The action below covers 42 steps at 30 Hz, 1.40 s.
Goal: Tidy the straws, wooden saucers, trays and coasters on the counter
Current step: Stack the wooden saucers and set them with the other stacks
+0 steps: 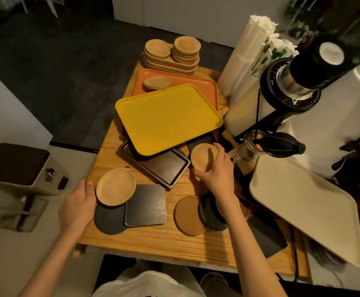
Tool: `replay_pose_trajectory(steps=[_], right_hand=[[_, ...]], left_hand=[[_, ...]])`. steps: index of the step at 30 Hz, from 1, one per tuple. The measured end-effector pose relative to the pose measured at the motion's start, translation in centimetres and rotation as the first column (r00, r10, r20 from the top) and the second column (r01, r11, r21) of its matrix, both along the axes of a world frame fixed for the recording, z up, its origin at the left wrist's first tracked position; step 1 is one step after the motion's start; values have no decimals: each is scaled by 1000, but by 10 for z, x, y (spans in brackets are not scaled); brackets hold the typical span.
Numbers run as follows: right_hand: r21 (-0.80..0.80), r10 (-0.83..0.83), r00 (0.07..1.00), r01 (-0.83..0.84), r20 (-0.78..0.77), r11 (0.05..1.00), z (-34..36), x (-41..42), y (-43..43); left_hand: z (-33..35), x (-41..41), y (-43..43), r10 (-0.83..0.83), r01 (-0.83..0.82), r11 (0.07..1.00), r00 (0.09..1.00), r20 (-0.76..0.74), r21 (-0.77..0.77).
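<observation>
Person seen from above. The left grip [78, 206] and right grip [216, 170] each ended a forearm [253, 249] that was uncovered along its whole visible length. Nearer the body than both grips, a pale, off-white garment [146, 285] covered the torso.

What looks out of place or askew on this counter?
The yellow tray lies crooked over the orange tray and the dark trays, not squared up. One wooden saucer sits alone on the orange tray, apart from the saucer stacks behind it.

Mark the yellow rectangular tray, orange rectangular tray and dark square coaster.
Yellow rectangular tray [168, 118]: head view, bare middle.
Orange rectangular tray [194, 82]: head view, bare floor.
Dark square coaster [146, 205]: head view, top face.
</observation>
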State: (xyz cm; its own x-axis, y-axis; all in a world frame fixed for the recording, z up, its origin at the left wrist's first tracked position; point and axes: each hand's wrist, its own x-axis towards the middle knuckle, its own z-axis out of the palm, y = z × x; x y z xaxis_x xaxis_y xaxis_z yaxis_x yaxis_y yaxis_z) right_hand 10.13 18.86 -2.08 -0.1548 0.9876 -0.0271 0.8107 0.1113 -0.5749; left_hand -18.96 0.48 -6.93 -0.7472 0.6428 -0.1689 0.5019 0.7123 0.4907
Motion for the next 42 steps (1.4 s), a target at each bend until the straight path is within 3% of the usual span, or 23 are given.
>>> replay_pose_trajectory(steps=[4, 7, 12, 15, 17, 20, 22, 24, 28, 34, 36, 39, 42], right_hand=[[7, -46, 989, 48, -140, 999, 5, 13, -22], [16, -24, 977, 28, -213, 999, 13, 18, -45], [-22, 152, 944, -165, -294, 986, 37, 19, -93], [-36, 293, 894, -323, -338, 946, 49, 13, -124], [-68, 373, 852, -425, -368, 903, 53, 7, -144], [-125, 497, 763, -588, -412, 799, 53, -2, -176], [-157, 584, 677, -702, -447, 694, 52, -6, -201], [-157, 662, 591, -788, -460, 595, 50, -9, -223], [-186, 770, 469, -882, -433, 433, 44, -21, -255], [-224, 827, 406, -912, -389, 342, 44, -52, -262], [-230, 795, 469, -883, -384, 410, 45, -71, -252], [-74, 697, 674, -730, -246, 680, 41, -110, -222], [-5, 527, 846, -529, -82, 849, 25, -145, -187]], left_hand=[[-2, 1, 0, -3, 3, 1000, 1000, -10, 2], [4, 2, 1, 49, -54, 996, 996, 68, 70], [32, 28, -32, 117, -165, 904, 983, 144, 395], [52, 76, -72, 85, -246, 797, 950, 300, 552], [59, 111, -96, 5, -377, 714, 846, 534, 591], [63, 152, -130, -125, -610, 635, 524, 842, 474], [65, 170, -152, -199, -716, 592, 315, 928, 370], [66, 179, -167, -236, -779, 549, 204, 950, 303], [66, 176, -184, -258, -789, 525, 209, 943, 319], [58, 146, -199, -310, -812, 502, 151, 938, 297], [55, 125, -201, -356, -828, 494, 86, 931, 265], [55, 82, -203, -422, -857, 477, -27, 906, 196], [56, 32, -215, -456, -859, 479, -66, 888, 182]])
